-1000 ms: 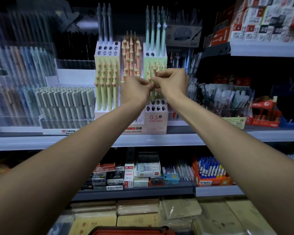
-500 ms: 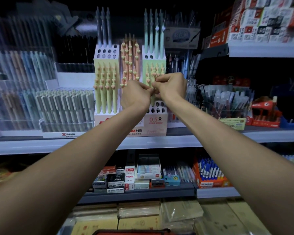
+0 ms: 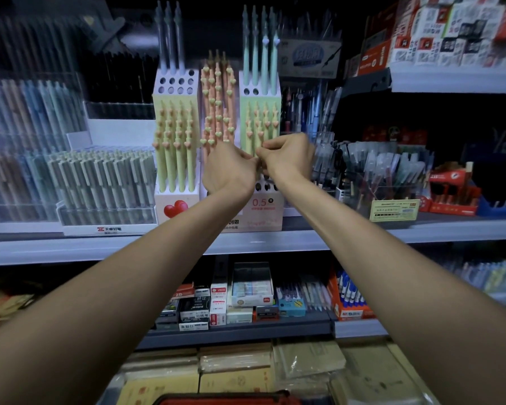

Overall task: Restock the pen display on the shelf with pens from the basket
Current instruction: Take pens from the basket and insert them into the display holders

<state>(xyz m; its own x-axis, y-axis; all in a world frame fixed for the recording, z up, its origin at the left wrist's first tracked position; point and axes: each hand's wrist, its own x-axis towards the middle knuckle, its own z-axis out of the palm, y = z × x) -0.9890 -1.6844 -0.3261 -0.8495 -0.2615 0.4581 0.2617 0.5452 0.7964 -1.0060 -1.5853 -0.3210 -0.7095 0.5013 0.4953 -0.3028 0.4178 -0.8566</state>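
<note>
Two hands are raised before the tiered pen display (image 3: 216,118) on a grey shelf (image 3: 362,232) in a dim stationery aisle. The left hand (image 3: 230,171) and right hand (image 3: 287,159) are pinched together on green heart-topped pens (image 3: 260,127); the basket's red rim (image 3: 225,400) is seen below.
</note>
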